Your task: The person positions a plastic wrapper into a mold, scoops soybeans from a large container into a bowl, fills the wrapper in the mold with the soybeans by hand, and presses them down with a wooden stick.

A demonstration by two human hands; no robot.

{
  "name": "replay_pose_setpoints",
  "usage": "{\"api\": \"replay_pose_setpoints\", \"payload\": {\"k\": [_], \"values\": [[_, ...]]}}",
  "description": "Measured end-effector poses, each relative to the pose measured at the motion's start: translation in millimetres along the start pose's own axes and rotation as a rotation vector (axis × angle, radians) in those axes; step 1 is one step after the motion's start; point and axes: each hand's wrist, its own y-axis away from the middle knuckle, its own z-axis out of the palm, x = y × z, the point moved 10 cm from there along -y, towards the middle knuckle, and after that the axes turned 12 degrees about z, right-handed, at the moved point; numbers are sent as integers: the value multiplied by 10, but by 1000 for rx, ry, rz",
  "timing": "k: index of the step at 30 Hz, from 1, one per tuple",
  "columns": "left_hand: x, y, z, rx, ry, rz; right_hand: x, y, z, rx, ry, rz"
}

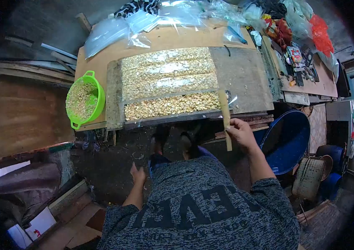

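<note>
My right hand (240, 132) is closed around a flat wooden strip (225, 112), held upright at the table's front edge. The strip's top end overlaps the right end of a row of uncovered pale, nut-like pieces (173, 106). Behind this row lie several rows of similar pieces under shiny clear plastic (168, 68), all on a worn board (241, 77). My left hand (138, 174) hangs low beside my body, away from the table; its thumb side shows, but its fingers are mostly hidden.
A green plastic basket (100, 104) with more pale pieces stands at the table's left edge. Clear plastic bags (106, 35) lie along the back. A large blue tub (287, 143) and drums stand to the right. Wooden slats (252, 121) jut below the table's front edge.
</note>
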Motion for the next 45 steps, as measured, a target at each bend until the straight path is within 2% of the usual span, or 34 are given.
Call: {"api": "replay_pose_setpoints", "payload": {"k": [5,12,14,16,18,19,22,29,34,37,42,43,45], "values": [[34,52,-5,11,71,-54,86,-69,56,-21,41,34],[55,42,-21,13,102,-16,43,155,-339,52,49,-18],[-65,9,57,25,127,-51,91,235,-431,100,50,55],[-109,25,68,38,148,-86,115,181,-399,86,44,17],[-106,33,102,-11,63,-68,27,112,-324,105,220,-84],[-111,37,114,-13,62,-68,105,46,-287,57,117,-7],[-12,37,55,21,76,-56,12,89,-268,52,53,22],[18,53,17,35,77,-53,-16,94,-252,37,53,52],[43,93,21,12,39,-59,-115,113,44,-87,-8,103],[-1,168,-10,51,105,-153,-97,-6,264,-159,-12,99],[46,201,-8,12,168,-131,-135,-139,671,-231,-75,99],[-3,202,2,15,173,-136,-116,-99,730,-273,-16,213],[-51,187,32,-21,96,-98,-162,-89,826,-293,0,196]]}}
